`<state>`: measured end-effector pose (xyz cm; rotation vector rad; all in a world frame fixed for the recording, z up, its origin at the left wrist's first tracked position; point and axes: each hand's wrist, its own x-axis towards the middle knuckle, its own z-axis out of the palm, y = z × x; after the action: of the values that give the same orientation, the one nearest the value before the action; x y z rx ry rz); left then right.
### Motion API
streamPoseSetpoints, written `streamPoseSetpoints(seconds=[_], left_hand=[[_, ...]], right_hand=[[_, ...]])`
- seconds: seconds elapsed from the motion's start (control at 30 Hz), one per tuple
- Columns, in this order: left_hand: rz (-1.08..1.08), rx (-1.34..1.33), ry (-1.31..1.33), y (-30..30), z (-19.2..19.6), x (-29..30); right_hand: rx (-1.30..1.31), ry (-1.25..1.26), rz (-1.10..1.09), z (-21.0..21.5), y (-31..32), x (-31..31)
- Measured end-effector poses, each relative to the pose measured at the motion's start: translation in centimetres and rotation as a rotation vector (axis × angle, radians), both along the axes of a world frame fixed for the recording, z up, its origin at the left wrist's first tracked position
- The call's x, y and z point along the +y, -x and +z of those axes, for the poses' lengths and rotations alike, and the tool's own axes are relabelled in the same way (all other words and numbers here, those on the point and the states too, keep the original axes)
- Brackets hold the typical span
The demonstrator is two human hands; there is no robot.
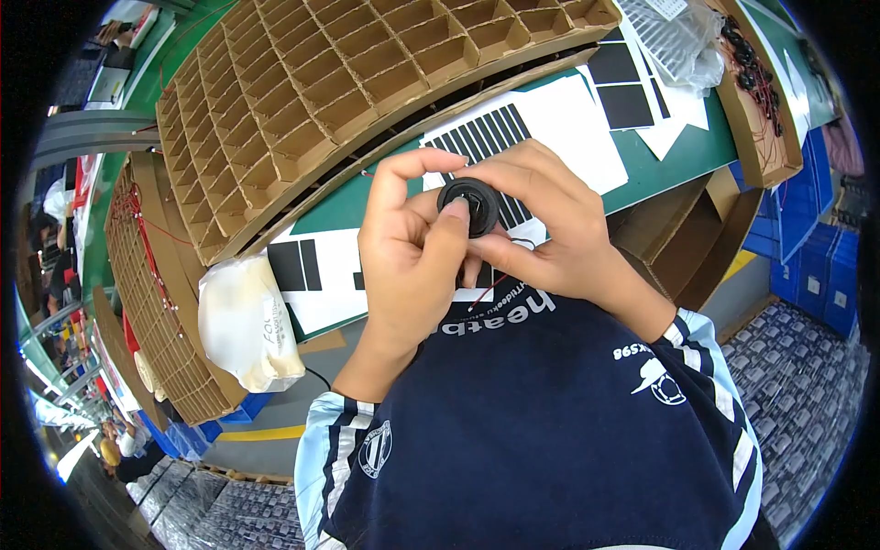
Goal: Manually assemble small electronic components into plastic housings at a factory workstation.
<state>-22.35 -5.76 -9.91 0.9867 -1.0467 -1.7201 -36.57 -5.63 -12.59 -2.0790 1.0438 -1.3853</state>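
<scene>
A black round part (pixel 485 197) is held between the person's hands over a green table (pixel 683 170), the left hand's (pixel 408 234) thumb pressed on its face, the right hand's (pixel 559 215) thumb and forefinger pinching its rim. White sheets (pixel 587 137) with black stripes lie behind, below a divided cardboard tray (pixel 220 246).

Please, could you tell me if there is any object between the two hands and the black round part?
No, nothing visible stands between them: the left hand has its thumb on the face of the black round part, and the right hand is at its rim. The divided cardboard box lies beyond.
</scene>
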Motion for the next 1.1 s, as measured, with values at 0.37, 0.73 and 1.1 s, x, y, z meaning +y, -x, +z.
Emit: streamPoseSetpoints(seconds=[0.37, 0.73, 1.1], left_hand=[[0.000, -0.023, 0.008, -0.01, -0.22, 0.09], [0.001, 0.029, 0.018, -0.14, -0.19, 0.21], [0.004, 0.006, -0.026, -0.01, -0.11, 0.18]], right_hand=[[0.018, 0.014, -0.012, -0.25, -0.10, -0.01], [0.015, 0.016, -0.011, -0.26, -0.14, 0.00], [0.019, 0.044, -0.020, -0.36, -0.23, -0.04]])
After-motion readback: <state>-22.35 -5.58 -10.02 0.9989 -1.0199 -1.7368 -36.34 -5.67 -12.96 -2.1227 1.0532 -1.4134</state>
